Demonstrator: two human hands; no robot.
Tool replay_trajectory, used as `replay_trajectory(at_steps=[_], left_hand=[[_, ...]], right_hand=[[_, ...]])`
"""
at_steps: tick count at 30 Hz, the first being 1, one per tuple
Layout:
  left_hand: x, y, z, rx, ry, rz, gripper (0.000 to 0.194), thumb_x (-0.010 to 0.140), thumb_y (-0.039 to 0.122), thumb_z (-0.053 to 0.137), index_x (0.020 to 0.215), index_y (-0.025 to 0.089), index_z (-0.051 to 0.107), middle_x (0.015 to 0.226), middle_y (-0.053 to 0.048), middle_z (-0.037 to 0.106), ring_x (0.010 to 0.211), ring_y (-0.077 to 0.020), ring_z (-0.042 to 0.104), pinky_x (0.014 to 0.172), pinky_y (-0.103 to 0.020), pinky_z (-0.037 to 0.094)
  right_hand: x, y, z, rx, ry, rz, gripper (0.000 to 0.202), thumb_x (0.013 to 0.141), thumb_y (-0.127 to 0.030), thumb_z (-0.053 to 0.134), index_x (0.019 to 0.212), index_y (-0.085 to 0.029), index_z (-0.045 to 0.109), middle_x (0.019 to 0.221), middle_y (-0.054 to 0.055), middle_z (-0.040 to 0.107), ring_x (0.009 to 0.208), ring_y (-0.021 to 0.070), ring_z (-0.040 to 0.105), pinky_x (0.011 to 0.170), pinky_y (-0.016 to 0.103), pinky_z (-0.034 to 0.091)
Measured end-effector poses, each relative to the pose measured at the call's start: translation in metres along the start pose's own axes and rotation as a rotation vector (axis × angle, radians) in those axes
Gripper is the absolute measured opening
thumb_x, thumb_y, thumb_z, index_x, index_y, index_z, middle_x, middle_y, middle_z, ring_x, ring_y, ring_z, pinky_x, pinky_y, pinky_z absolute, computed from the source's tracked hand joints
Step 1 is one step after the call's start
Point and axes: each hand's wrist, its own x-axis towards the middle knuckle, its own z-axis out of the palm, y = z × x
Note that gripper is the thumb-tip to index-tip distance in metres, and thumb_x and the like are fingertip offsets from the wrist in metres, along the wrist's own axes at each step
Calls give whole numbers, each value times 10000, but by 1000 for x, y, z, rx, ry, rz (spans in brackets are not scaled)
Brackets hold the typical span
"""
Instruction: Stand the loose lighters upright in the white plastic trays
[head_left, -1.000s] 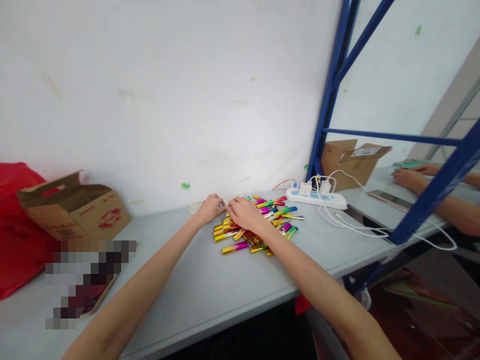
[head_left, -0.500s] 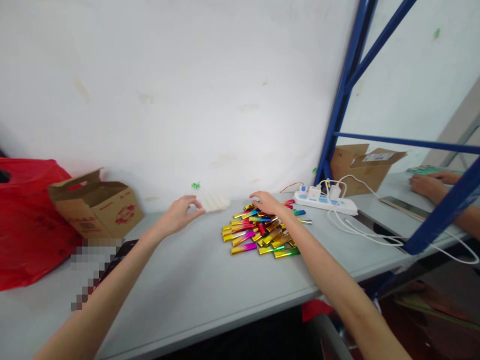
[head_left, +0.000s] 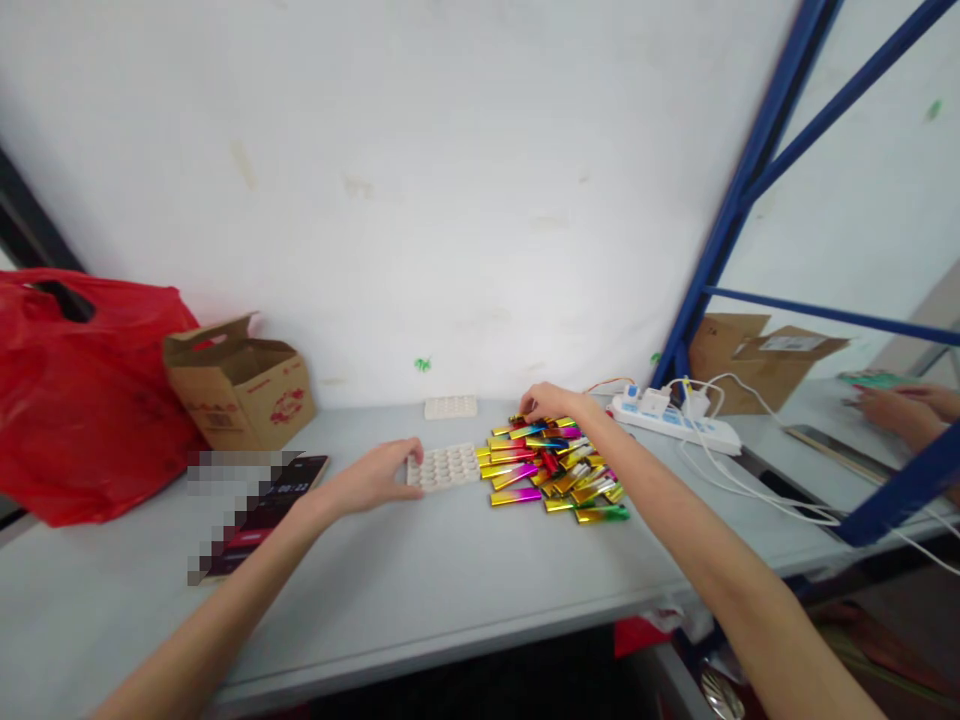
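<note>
My left hand (head_left: 384,472) grips the left end of a white tray with rows of round hollows (head_left: 444,467), thumb at the near corner and fingers at the far one. The tray lies on the table. Its right end meets a heap of shiny, flat, stick-like pieces (head_left: 547,470) in gold, pink, red, blue and green. My right hand (head_left: 551,402) rests at the back of the heap with its fingers curled down into it; what its fingertips hold, if anything, is hidden. A second white tray (head_left: 451,407) lies behind, against the wall.
On the left stand a red plastic bag (head_left: 97,400), an open cardboard box (head_left: 247,390) and a phone (head_left: 277,505). To the right are a power strip (head_left: 675,425) with white cables and a blue metal post (head_left: 731,200). Beyond it, another person's hands (head_left: 900,410) show.
My left hand has brought one white tray from the wall forward, beside the heap. My right hand stays at the back of the heap. The view has shifted left.
</note>
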Motion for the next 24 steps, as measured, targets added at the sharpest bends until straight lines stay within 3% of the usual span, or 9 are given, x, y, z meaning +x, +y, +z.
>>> replay_trajectory(at_steps=[6, 9, 13, 16, 18, 21, 24], left_hand=[[16, 12, 11, -15, -15, 58, 357, 709, 451, 778, 968, 262, 622, 994, -45, 719, 978, -309, 673, 845, -361, 483], [17, 8, 20, -53, 32, 71, 385, 739, 498, 769, 1009, 262, 627, 1050, -54, 724, 1026, -314, 673, 896, -379, 496], [13, -1, 32, -83, 111, 70, 466, 773, 574, 752, 1088, 256, 624, 1151, -70, 716, 1106, -317, 662, 984, -401, 503], [11, -4, 37, -97, 148, 59, 497, 782, 581, 750, 1139, 260, 616, 1188, -68, 710, 1135, -313, 660, 1018, -402, 504], [11, -4, 39, -115, 161, 52, 513, 784, 569, 748, 1169, 262, 607, 1220, -67, 706, 1164, -312, 657, 1045, -410, 498], [9, -1, 38, -143, 165, 53, 524, 791, 547, 740, 1202, 257, 594, 1280, -71, 695, 1220, -313, 644, 1095, -425, 477], [8, 1, 36, -158, 158, 44, 547, 797, 539, 745, 1236, 254, 586, 1316, -76, 688, 1244, -313, 642, 1111, -423, 474]], right_hand=[[-12, -5, 5, 12, 89, -19, 248, 940, -203, 678, 1140, -125, 801, 1135, 117, 810, 989, 207, 753, 879, 247, 535], [-25, -13, 2, 91, 282, -22, 307, 1002, -263, 607, 1244, -143, 751, 1147, 109, 801, 1012, 207, 743, 920, 270, 525], [-38, -41, 4, 309, 534, -45, 400, 1062, -381, 490, 1343, -181, 694, 1093, 81, 805, 924, 197, 743, 876, 277, 535], [-36, -65, 19, 432, 633, -111, 359, 1034, -412, 522, 1233, -211, 743, 1198, 67, 777, 1070, 214, 702, 943, 292, 512], [-30, -78, 33, 564, 659, -89, 345, 973, -463, 612, 1172, -216, 746, 1010, 42, 783, 914, 203, 696, 827, 286, 523], [-22, -89, 54, 804, 636, -26, 413, 844, -592, 738, 976, -201, 728, 678, -26, 634, 604, 152, 550, 586, 256, 433], [-21, -97, 65, 1002, 595, -17, 508, 820, -695, 716, 764, -194, 646, 600, -41, 527, 560, 133, 477, 541, 255, 377]])
